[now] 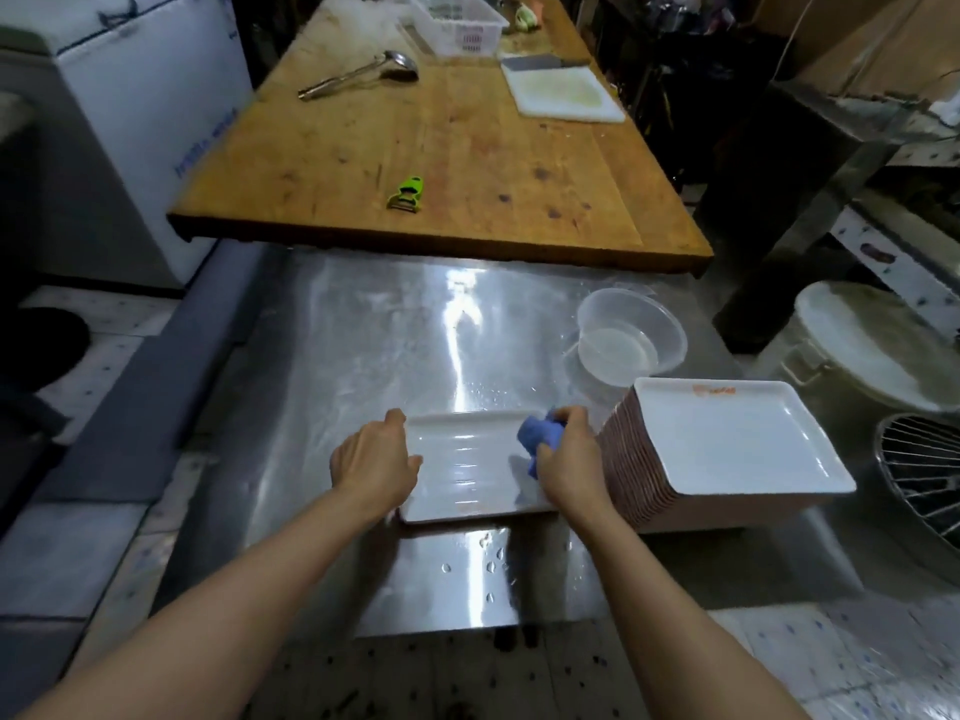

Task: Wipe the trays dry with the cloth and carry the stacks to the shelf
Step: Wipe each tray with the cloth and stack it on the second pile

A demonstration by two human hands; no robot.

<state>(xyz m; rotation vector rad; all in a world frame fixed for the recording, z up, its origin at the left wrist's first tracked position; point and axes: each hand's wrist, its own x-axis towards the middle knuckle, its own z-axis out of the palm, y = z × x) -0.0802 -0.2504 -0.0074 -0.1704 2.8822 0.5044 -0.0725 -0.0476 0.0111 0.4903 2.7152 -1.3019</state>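
White and wet, one tray (467, 467) lies flat on the shiny steel table (363, 356), close to the near edge. The left hand (375, 462) holds the tray's left rim, with the thumb over the edge and the fingers curled round it. The right hand (566, 462) is closed on a blue cloth (540, 441) and presses it down on the right part of the tray. The cloth is bunched up, and part of it sticks out past the fingers toward the middle of the tray. Just to the right of that tray stands a tall stack (717, 449) of the same trays, white on top and brown along the sides. The stack touches or nearly touches the right hand; it is hard to tell which. The top tray of the stack has a small orange mark near its far rim. Behind the stack sits a clear tub (628, 345) on the steel table. Small water drops lie on the table in front of the tray. Past the steel table is a wooden table (441, 148), a bit higher. On it lie a green peeler (408, 192), a metal ladle (358, 75), a white board (563, 93) and a white basket (457, 20). On the floor to the right stand a white bucket (872, 345) with a lid and a wire rack (922, 467).
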